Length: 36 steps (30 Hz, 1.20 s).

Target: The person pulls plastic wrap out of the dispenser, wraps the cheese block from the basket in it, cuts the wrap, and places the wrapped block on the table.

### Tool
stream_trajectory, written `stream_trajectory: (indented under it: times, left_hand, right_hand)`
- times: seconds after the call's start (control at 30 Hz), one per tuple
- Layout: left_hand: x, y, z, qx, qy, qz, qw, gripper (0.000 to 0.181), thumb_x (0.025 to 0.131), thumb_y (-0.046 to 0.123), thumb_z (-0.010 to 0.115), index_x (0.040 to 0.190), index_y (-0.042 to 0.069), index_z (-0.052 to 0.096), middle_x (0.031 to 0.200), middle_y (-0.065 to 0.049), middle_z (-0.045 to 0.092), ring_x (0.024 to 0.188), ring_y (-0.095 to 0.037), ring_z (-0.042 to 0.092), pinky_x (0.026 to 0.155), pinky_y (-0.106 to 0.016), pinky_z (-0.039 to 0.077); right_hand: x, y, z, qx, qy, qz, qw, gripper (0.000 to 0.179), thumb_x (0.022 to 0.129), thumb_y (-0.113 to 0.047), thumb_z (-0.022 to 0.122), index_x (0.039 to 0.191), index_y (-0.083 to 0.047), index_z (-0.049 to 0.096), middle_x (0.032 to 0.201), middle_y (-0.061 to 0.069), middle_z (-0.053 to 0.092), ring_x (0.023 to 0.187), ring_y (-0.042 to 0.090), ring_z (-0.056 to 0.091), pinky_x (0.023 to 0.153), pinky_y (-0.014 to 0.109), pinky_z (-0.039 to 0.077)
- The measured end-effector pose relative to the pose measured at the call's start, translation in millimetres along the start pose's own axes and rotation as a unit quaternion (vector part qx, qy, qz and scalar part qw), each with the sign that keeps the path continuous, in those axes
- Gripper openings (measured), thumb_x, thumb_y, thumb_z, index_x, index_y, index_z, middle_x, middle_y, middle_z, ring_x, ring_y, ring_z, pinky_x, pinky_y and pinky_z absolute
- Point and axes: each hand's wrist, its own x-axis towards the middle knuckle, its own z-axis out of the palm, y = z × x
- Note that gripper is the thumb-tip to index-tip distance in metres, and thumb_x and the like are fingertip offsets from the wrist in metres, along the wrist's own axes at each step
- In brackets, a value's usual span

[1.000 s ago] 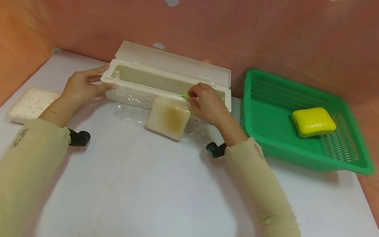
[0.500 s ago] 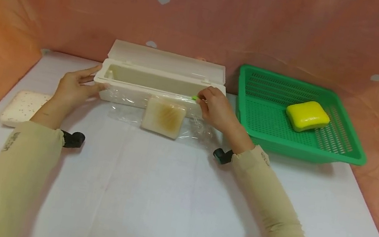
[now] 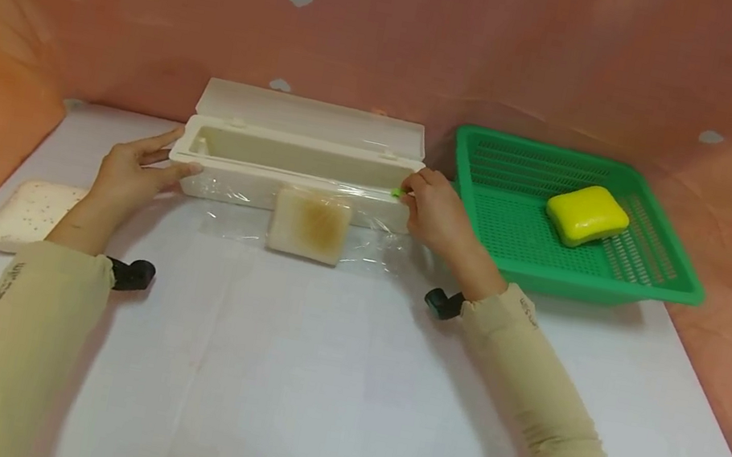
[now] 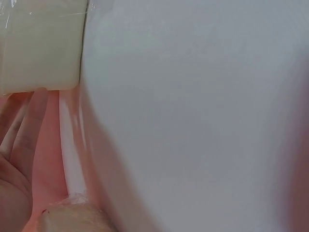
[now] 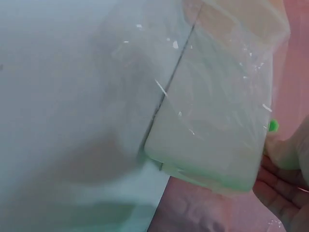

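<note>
A long white cling film dispenser [image 3: 233, 187] stands at the back of the table, its lid [image 3: 312, 119] tipped back. Clear cling film [image 3: 369, 250] hangs over its front and onto the table. Against the front leans a toasted bread slice [image 3: 309, 227], with film about it. My left hand [image 3: 129, 174] holds the dispenser's left end, thumb in front and fingers behind. Near the right end of the front rim, my right hand [image 3: 439, 209] pinches a small green slide cutter [image 3: 397, 193]. In the right wrist view, my thumb lies right beside the green cutter [image 5: 273, 125].
A green basket [image 3: 570, 279] stands at the right and holds a yellow bread-shaped piece [image 3: 587, 216]. Left of the dispenser lies a speckled white slab [image 3: 33, 215], partly behind my left forearm. Pink cloth [image 3: 372, 25] with white hearts hangs close behind.
My right hand has slid the green cutter rightward along the rim, from right of the middle to near the right end. My left hand keeps its hold. The head view has shifted slightly.
</note>
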Motion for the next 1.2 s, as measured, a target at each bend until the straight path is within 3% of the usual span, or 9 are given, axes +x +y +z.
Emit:
stream_trajectory:
  times: [0.2,0.37,0.57,0.8,0.9,1.0,1.13,1.2]
  left_hand:
    - [1.0,-1.2,-2.4,-0.016,-0.006,0.002,0.9998,0.075,0.079,0.034,0.07,0.143,0.024,0.031,0.139,-0.028,0.039,0.066,0.014,0.059,0.066,-0.012,0.053]
    - [3.7,-1.6,-5.0,-0.013,-0.007,0.002,0.9999,0.075,0.08,0.034,0.07,0.143,0.025,0.031,0.138,-0.029,0.039,0.064,0.013,0.059,0.065,-0.012,0.052]
    - [6.8,-2.4,-9.0,-0.004,-0.007,0.012,0.9999,0.074,0.081,0.033,0.069,0.143,0.023,0.031,0.138,-0.028,0.039,0.065,0.014,0.058,0.065,-0.012,0.052]
    - [10.4,-3.1,-14.8,0.003,-0.023,0.011,0.9997,0.076,0.081,0.035,0.068,0.144,0.027,0.028,0.14,-0.027,0.039,0.07,0.017,0.056,0.067,-0.011,0.052]
    - [11.7,-1.8,-20.6,0.008,-0.053,-0.004,0.9986,0.079,0.082,0.039,0.066,0.146,0.031,0.021,0.143,-0.026,0.035,0.073,0.015,0.057,0.07,-0.011,0.051]
    - [12.5,1.2,-28.7,0.041,-0.112,-0.015,0.9928,0.08,0.086,0.045,0.059,0.148,0.033,0.009,0.146,-0.023,0.031,0.087,0.01,0.058,0.077,-0.01,0.048]
    - [12.5,5.5,-37.1,0.078,-0.172,-0.02,0.9818,0.08,0.091,0.05,0.048,0.149,0.026,0.0,0.149,-0.019,0.028,0.113,-0.004,0.048,0.099,-0.024,0.037]
    - [11.2,6.6,-38.5,0.068,-0.177,-0.022,0.9816,0.078,0.092,0.052,0.044,0.15,0.02,0.001,0.15,-0.018,0.025,0.122,-0.011,0.043,0.105,-0.033,0.031]
  right_hand:
    - [-0.3,1.7,3.2,0.003,0.003,0.016,0.9999,0.011,0.089,0.0,0.054,0.094,0.005,0.062,0.094,0.017,0.058,0.09,0.03,0.052,0.083,0.037,0.046]
    - [-0.6,1.8,3.8,-0.002,0.015,0.027,0.9995,0.011,0.089,-0.001,0.055,0.094,0.005,0.062,0.096,0.017,0.055,0.09,0.03,0.053,0.082,0.037,0.048]
    - [-4.8,3.8,2.7,-0.003,0.001,0.064,0.9979,0.012,0.091,-0.001,0.051,0.098,0.006,0.058,0.095,0.018,0.053,0.087,0.03,0.052,0.076,0.038,0.049]
    - [-2.9,3.5,4.4,0.022,0.011,0.077,0.9967,0.012,0.092,-0.002,0.051,0.097,0.005,0.06,0.093,0.017,0.054,0.085,0.03,0.054,0.076,0.039,0.049]
    - [0.0,0.1,3.6,0.028,0.016,0.083,0.996,0.013,0.091,-0.001,0.052,0.095,0.005,0.062,0.092,0.017,0.057,0.085,0.03,0.054,0.077,0.039,0.049]
    - [2.5,-6.6,2.4,0.024,0.024,0.098,0.9946,0.016,0.089,-0.001,0.051,0.097,0.005,0.064,0.093,0.018,0.059,0.087,0.031,0.056,0.078,0.04,0.048]
    - [5.6,-18.2,4.0,0.028,0.055,0.086,0.9944,0.024,0.088,-0.005,0.052,0.108,0.005,0.062,0.102,0.019,0.06,0.092,0.032,0.057,0.082,0.041,0.048]
    - [8.6,-23.7,7.8,0.051,0.063,0.061,0.9948,0.029,0.09,-0.012,0.053,0.113,0.004,0.06,0.108,0.018,0.059,0.098,0.03,0.057,0.087,0.04,0.047]
